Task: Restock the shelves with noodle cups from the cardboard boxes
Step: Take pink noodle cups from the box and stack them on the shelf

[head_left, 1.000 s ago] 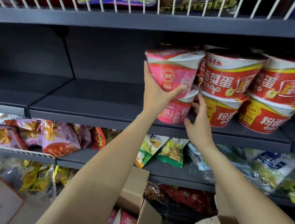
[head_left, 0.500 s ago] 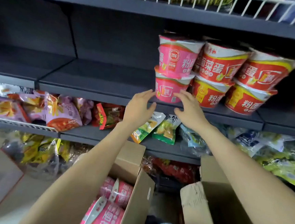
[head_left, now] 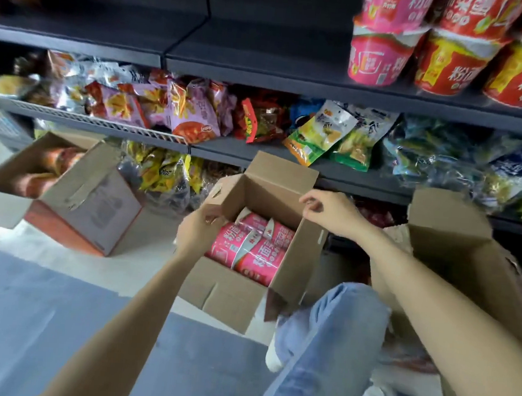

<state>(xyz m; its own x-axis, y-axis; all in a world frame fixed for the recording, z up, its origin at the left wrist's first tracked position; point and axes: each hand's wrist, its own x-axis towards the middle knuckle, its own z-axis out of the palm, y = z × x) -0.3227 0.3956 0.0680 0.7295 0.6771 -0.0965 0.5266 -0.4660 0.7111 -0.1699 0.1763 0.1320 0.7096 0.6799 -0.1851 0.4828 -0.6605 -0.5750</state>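
Observation:
An open cardboard box (head_left: 222, 298) stands on the floor below the shelves, with several pink noodle cups (head_left: 249, 247) lying inside. My left hand (head_left: 202, 227) hovers over the box's left rim, fingers loosely curled and holding nothing. Above the box's right wall is my right hand (head_left: 328, 210), loosely curled and also without a cup. On the dark shelf (head_left: 264, 68) at the upper right, pink cups (head_left: 379, 59) are stacked beside red ones (head_left: 451, 69).
A second open box (head_left: 85, 201) lies tilted on the floor at the left. A larger open box (head_left: 449, 233) stands at the right. Snack bags (head_left: 191, 112) fill the lower shelf. My knee in jeans (head_left: 330, 330) is just in front of the middle box.
Both hands let go of the stacked pink cups on the shelf and came down to the open box. The view has tilted downward with them.

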